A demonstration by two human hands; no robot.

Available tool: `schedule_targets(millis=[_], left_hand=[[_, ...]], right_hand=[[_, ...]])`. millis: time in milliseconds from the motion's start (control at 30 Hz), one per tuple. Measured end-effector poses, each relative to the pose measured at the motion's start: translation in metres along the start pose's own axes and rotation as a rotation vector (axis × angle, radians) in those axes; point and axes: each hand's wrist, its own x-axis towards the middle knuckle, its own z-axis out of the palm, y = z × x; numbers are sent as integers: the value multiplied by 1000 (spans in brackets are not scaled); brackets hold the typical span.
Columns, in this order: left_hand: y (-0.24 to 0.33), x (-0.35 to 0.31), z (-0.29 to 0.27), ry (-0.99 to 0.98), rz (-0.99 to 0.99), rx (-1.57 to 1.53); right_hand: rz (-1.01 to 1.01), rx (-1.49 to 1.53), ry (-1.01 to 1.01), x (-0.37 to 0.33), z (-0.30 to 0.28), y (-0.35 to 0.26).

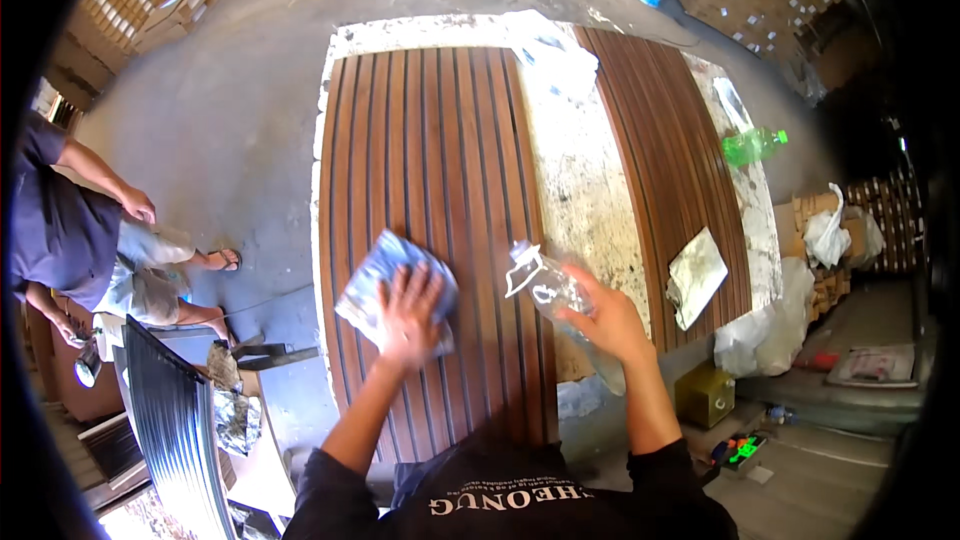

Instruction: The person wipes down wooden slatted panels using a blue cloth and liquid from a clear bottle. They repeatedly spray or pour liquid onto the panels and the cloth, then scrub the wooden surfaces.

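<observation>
My left hand [408,318] lies flat with its fingers spread on a crumpled white-and-blue cloth [372,275], pressing it against a brown slatted wood panel [430,160] with dark grooves. The hand is slightly blurred. To its right, my right hand [602,312] grips a clear plastic bottle [562,292], tilted over the panel's right edge with its neck toward the upper left. Whether liquid comes from the bottle, I cannot tell. A second slatted panel [655,130] lies further right on the same paint-stained white table [585,180].
A white cloth [555,55] lies at the table's far side. A folded cloth [697,275] rests on the right panel. A green bottle [755,146] lies at the table's right edge. Another person [70,210] stands at left beside a black ribbed panel [170,405].
</observation>
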Motion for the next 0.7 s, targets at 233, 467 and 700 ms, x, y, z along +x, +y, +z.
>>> schedule_targets(millis=[233, 467, 700], left_hand=[[-57, 39, -28, 40, 60, -16], [12, 6, -7, -230, 209, -58], [-1, 104, -6, -11, 303, -109]], right_hand=[[-26, -54, -72, 7, 14, -14], [37, 48, 61, 17, 10, -6], [38, 46, 104, 36, 6, -13]])
